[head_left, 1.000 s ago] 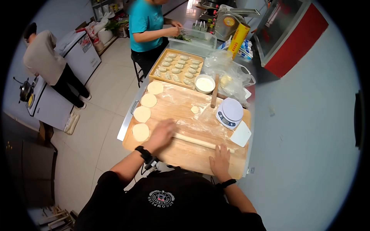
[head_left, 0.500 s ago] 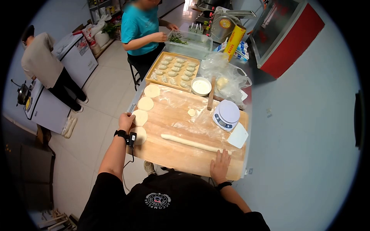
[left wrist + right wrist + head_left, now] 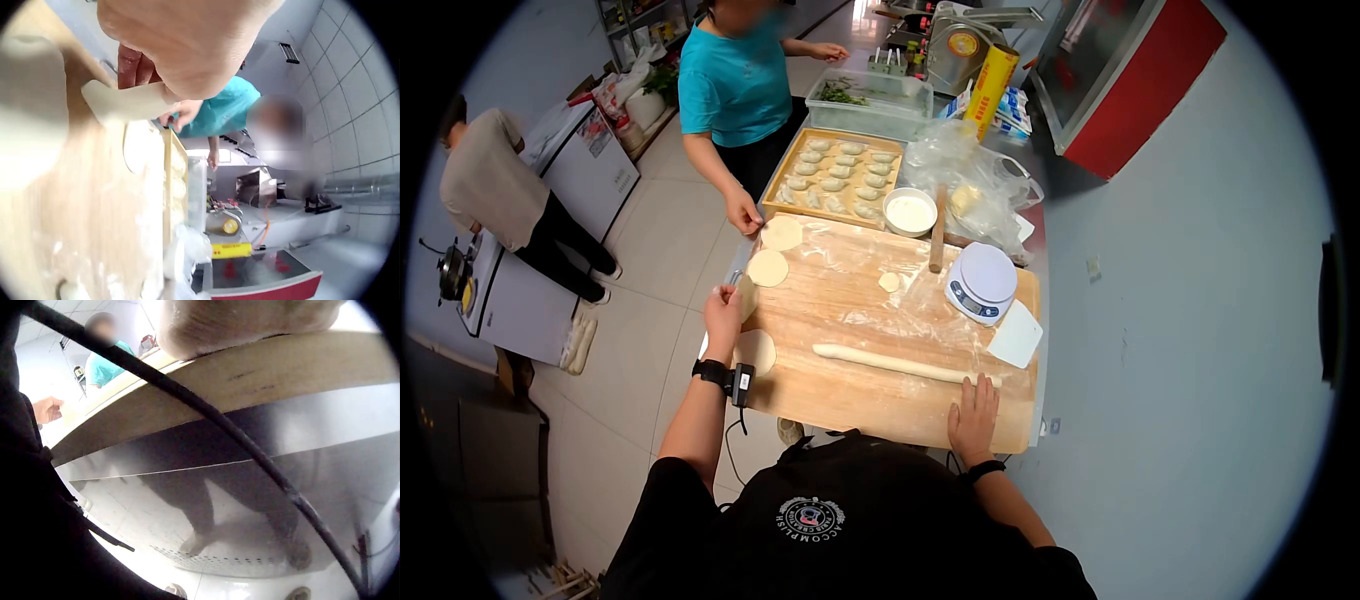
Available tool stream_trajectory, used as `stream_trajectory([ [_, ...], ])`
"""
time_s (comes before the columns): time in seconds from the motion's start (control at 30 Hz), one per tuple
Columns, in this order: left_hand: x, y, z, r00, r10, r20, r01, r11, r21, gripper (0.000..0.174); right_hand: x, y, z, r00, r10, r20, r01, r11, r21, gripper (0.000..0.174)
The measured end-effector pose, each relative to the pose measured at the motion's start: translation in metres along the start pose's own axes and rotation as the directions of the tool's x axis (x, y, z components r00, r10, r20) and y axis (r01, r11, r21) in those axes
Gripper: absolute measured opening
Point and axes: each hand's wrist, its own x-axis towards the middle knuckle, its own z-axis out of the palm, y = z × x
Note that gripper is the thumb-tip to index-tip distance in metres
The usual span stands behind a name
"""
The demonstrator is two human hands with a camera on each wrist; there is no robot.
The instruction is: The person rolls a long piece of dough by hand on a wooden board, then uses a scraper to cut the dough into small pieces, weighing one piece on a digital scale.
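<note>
Dough round (image 3: 747, 299) pinched in my left hand (image 3: 722, 320), at wooden board's (image 3: 830, 305) left edge, dough rope (image 3: 880, 360) lying on board, my right hand (image 3: 973, 418) straight-fingered, touching rope's right end, kitchen scale (image 3: 984, 275) on board's right side, dumpling tray (image 3: 840, 219) at far edge.

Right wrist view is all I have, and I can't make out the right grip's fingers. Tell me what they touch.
Observer: The right grip rests its fingers on the long dough roll, near its right end.
Operator: Now report the left grip.
Observer: It pinches a dough round, holding at least part of it up off the board.
Operator: Tell me what sits past the board's far edge, toward the person in teal.
Observer: A wooden tray with rows of dumplings.
</note>
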Motion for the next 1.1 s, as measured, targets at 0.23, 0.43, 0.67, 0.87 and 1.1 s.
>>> stream_trajectory([
  [0.23, 0.008, 0.100, 0.050, 0.894, -0.187, 0.407, 0.380, 0.797, -0.468, 0.023, -0.001, 0.005, 0.004, 1.000, -0.008, 0.005, 0.008, 1.000, 0.006, 0.060],
  [0.43, 0.018, 0.069, 0.050, 0.962, 0.091, 0.257, -0.068, 0.993, -0.100, 0.035, -0.001, 0.003, 0.005, 1.000, -0.011, -0.006, 0.011, 1.000, 0.011, 0.060],
  [0.67, -0.034, 0.064, 0.018, 0.855, 0.201, 0.479, -0.423, 0.805, 0.416, 0.042, 0.001, 0.001, 0.001, 1.000, 0.002, -0.009, -0.002, 0.999, 0.039, 0.058],
  [0.87, -0.004, 0.049, 0.062, 0.831, 0.137, 0.539, -0.473, 0.684, 0.556, 0.059, -0.001, 0.000, 0.001, 1.000, 0.000, 0.001, 0.000, 1.000, 0.021, 0.058],
  [1.1, -0.014, 0.088, 0.030, 0.816, 0.183, 0.548, -0.419, 0.841, 0.343, 0.043, -0.001, 0.001, 0.005, 1.000, 0.012, -0.002, -0.012, 1.000, 0.017, 0.057],
])
